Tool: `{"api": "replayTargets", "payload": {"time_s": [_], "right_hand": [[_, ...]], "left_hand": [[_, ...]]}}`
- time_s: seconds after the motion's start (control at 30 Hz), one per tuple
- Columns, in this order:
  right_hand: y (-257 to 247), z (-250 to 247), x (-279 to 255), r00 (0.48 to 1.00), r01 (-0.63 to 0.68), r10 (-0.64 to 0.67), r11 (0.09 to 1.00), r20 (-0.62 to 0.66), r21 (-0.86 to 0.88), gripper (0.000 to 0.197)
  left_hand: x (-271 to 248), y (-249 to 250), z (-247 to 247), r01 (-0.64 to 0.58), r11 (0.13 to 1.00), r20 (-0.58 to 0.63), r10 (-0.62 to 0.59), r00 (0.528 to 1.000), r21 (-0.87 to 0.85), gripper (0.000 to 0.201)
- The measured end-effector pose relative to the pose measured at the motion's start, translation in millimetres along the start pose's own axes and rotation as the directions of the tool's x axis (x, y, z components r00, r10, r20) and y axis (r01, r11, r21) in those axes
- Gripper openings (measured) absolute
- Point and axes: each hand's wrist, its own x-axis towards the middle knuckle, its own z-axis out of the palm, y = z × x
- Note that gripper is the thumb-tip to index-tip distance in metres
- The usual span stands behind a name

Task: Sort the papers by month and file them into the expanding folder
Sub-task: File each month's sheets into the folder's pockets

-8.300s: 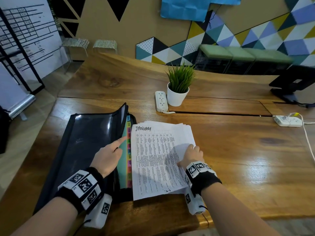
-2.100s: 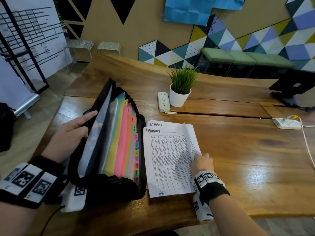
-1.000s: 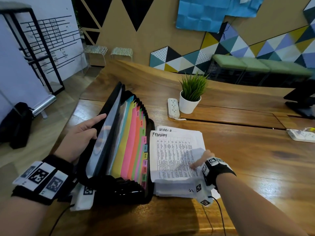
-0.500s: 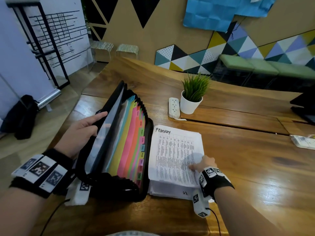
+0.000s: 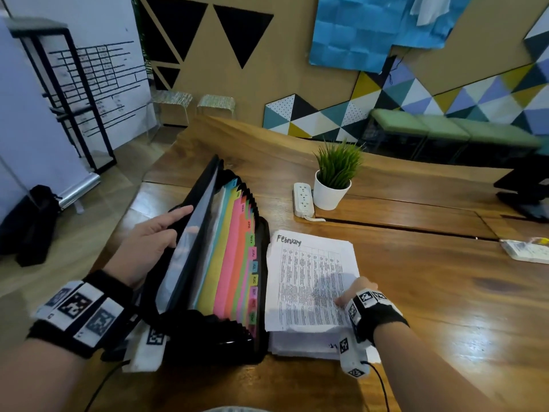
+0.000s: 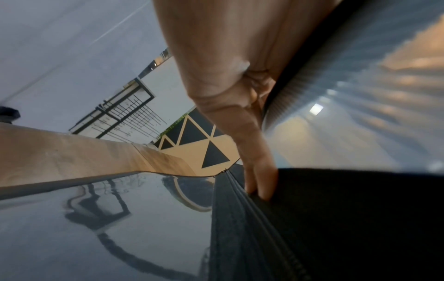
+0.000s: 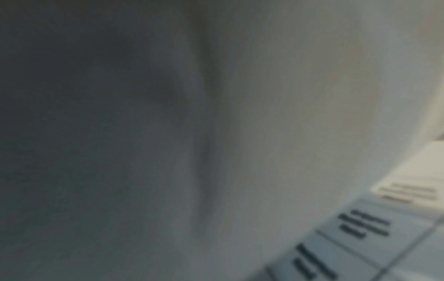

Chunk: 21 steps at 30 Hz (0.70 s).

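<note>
Fingers [image 5: 175, 214] grip 1 folder [image 5: 225, 263].

February-topped papers [image 5: 309, 281] beside open expanding folder [image 5: 219, 263]

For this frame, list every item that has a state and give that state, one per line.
expanding folder: open, pockets fanned out, front flap held back
left hand: holds the flap's edge
stack of papers: on the table right of the folder, sheet headed February on top
right hand: rests on the top sheet; grip hidden
power strip: nothing plugged in
</note>
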Motion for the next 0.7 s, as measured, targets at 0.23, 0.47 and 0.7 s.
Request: {"api": "replayTargets", "payload": {"time_s": [0.23, 0.47, 0.7], "right_hand": [[4.6, 2.2, -22.7, 0.999, -0.026, 0.026, 1.0, -0.033, 0.004, 0.034], [7.0, 19.7, -26.8, 0.987, -0.071, 0.075, 0.997, -0.139, 0.033, 0.064], [20.3, 4.1, -38.6, 0.996, 0.019, 0.0, 0.979, -0.094, 0.201, 0.041]], "left_hand": [[9.8, -1.6, -5.7, 0.062, 0.993, 0.077, -0.054, 0.996, -0.104, 0.058], [16.3, -2.7, -18.4, 0.027, 0.994, 0.086, -0.018, 0.996, -0.104, 0.058], [16.0, 0.7, -22.1, -0.007, 0.999, 0.089, 0.012, 0.996, -0.054, 0.059]]}}
